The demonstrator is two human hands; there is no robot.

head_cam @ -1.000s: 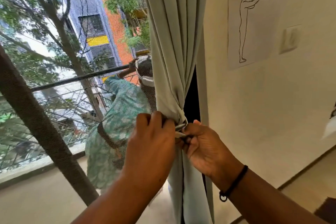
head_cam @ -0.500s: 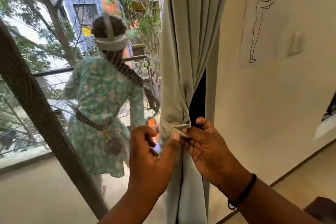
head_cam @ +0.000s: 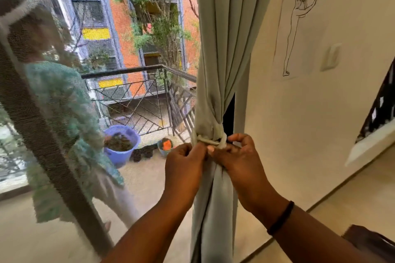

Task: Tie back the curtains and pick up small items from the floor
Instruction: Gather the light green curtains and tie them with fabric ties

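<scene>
Curtain (head_cam: 222, 49) between window screen (head_cam: 64, 134), wall (head_cam: 310, 113)

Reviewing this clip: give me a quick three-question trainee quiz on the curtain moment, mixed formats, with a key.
1. True or false: the tie-back already circles the gathered curtain.
2. Which hand wears the black wristband? A left hand B right hand
3. Fill in: on the balcony a purple ___ holds soil.

Key: 1 true; 2 B; 3 tub.
</scene>
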